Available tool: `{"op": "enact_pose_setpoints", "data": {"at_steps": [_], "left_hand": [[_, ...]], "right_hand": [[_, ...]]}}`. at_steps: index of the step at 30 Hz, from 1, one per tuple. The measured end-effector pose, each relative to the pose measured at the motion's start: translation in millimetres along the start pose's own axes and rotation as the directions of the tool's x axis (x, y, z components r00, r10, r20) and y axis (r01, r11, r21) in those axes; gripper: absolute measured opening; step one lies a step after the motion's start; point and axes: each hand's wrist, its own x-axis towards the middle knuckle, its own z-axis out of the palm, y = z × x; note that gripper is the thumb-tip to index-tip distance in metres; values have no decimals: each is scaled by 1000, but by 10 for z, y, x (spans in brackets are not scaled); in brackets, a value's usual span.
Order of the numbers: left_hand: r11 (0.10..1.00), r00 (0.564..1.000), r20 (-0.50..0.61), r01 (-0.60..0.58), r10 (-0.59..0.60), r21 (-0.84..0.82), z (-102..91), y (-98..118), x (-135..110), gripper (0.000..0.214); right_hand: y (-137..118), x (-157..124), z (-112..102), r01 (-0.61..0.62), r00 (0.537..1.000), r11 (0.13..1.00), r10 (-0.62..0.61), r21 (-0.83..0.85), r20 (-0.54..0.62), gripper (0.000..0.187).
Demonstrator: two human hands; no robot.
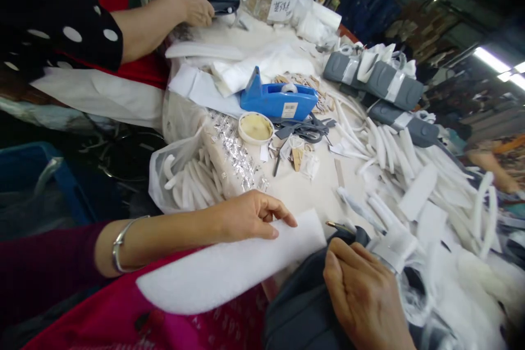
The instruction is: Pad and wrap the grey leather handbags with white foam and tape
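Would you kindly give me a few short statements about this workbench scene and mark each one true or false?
1. The person's left hand is on a white piece. True.

2. A round container sits near the blue tape dispenser. True.

3. The person's right hand is touching the blue tape dispenser. False: it is curled against a dark grey item, well apart from the dispenser.

4. The bracelet is on the person's right arm. False: it circles the left arm.

5. A co-worker's hand is below a sleeve with white dots. False: the hand appears above and to the right of that sleeve.
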Motion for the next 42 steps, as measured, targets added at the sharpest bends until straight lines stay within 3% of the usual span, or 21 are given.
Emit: {"op": "enact_pose_setpoints", "data": {"at_steps": [4,11,15,18,21,24,26,29,31,34,38,42], "left_hand": [[999,995,90,-40,42,-29,229,-151,173,40],[993,988,100,-121,119,8,621,-348,601,38],[965,988,90,-142,125,222,687,-384,699,31],[887,976,179,-190,124,420,546,-281,542,35],[798,939,320,-286,124,531,250,-106,133,58],[709,915,374,-363,150,605,-33,-39,-315,70],[681,882,426,-438,200,587,-126,-109,-495,69],[718,825,473,-528,308,454,-82,-308,-526,56],[759,825,408,-539,390,364,21,-414,-442,41],[823,883,208,-467,420,324,188,-461,-297,23],[894,945,69,-325,320,307,342,-390,-185,6],[906,972,20,-227,235,357,422,-305,-102,10]], "right_hand": [[-1,-26,-22,11,1000,1000,-11,3,-13,32],[21,-58,-81,-5,999,1000,6,27,-42,34],[46,-48,-17,-39,999,999,39,-29,16,34],[71,-33,70,-53,996,993,60,-109,62,38],[90,-21,132,-52,992,987,69,-153,108,42],[93,-13,149,-69,988,984,91,-166,128,45],[94,-13,146,-81,985,983,104,-163,138,46],[108,-27,137,-94,980,988,114,-124,164,45],[125,-40,128,-115,978,991,126,-74,167,42],[136,-49,97,-152,976,988,143,42,165,35],[89,-37,19,-154,988,960,144,235,61,29],[25,-19,-65,-156,984,950,173,269,-39,28]]}}
